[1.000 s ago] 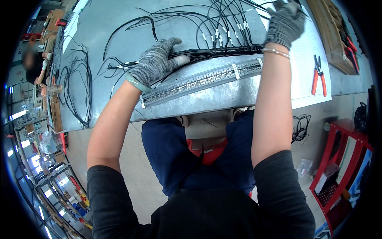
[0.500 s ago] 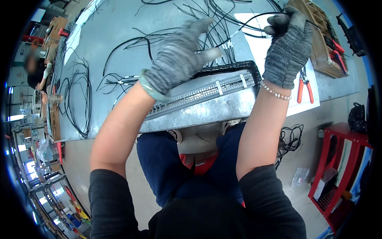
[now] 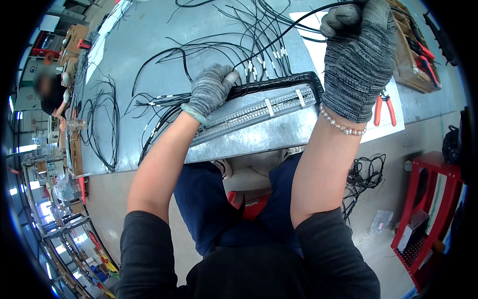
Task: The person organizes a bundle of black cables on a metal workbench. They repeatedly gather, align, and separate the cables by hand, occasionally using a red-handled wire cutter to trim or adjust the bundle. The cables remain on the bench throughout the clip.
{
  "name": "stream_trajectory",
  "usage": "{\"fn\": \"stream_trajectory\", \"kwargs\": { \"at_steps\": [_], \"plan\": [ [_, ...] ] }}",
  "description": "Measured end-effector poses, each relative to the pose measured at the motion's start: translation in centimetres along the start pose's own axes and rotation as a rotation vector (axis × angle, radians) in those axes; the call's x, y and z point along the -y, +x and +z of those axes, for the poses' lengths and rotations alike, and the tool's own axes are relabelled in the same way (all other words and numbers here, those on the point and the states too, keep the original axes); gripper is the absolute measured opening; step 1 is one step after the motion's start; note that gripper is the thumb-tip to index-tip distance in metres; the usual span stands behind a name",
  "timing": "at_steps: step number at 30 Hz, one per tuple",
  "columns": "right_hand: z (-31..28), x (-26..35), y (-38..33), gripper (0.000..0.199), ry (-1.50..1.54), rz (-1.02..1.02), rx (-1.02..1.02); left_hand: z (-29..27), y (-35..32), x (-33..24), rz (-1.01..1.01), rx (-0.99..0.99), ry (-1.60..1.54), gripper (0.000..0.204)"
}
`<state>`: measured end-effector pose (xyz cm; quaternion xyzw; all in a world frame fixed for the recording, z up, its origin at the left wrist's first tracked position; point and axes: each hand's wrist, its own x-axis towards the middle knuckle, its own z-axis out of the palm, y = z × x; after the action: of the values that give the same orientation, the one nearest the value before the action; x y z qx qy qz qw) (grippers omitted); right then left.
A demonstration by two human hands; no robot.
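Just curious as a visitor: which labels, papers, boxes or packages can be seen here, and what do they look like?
Small white sleeve labels: on the black wires, mid-bench.
White rectangular tags: on the grey terminal strip.
White paper sheet: under the wires, right.
Brown cardboard boxes: far left.
Clear plastic bag: on the floor, right.

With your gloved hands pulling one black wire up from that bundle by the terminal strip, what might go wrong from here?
1. The black wire gripped in the right hand may snag among the loose black wires crossing it.
2. The grey metal panel with the terminal strip overhangs the table edge; pulling could shift it, though the left hand presses the bundle there.
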<state>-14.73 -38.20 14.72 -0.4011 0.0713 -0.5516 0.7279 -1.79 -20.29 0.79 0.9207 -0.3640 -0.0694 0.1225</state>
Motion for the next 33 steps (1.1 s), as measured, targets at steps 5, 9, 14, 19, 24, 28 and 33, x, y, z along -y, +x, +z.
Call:
{"fn": "stream_trajectory", "kwargs": {
  "at_steps": [5,9,14,19,24,28,33],
  "plan": [
    [-0.7,-3.5,-0.3,0.031,-0.269,0.123,0.134,1.8,0.9,0.6,-0.266,0.231,-0.267,0.038],
    [-4.6,-11.2,-3.7,0.029,-1.357,0.267,0.827,1.9,2.0,1.3,-0.284,0.318,-0.306,0.038],
    [-3.0,-14.0,-6.3,0.044,-1.759,0.608,1.078,2.7,2.6,2.3,-0.285,0.283,-0.373,0.036],
    [-3.8,-14.2,-6.3,0.040,-1.664,0.584,1.141,2.8,3.6,2.2,-0.276,0.365,-0.257,0.032],
    [-4.8,-14.7,-6.4,0.036,-1.662,0.504,1.179,3.1,3.9,2.3,-0.108,0.298,-0.144,0.038],
    [-4.9,-14.7,-6.5,0.035,-1.663,0.502,1.200,2.9,4.4,1.4,-0.164,0.332,-0.107,0.037],
    [-4.1,-14.5,-6.5,0.036,-1.685,0.567,1.207,4.0,4.9,2.2,-0.183,0.281,-0.125,0.036]
  ]
}}
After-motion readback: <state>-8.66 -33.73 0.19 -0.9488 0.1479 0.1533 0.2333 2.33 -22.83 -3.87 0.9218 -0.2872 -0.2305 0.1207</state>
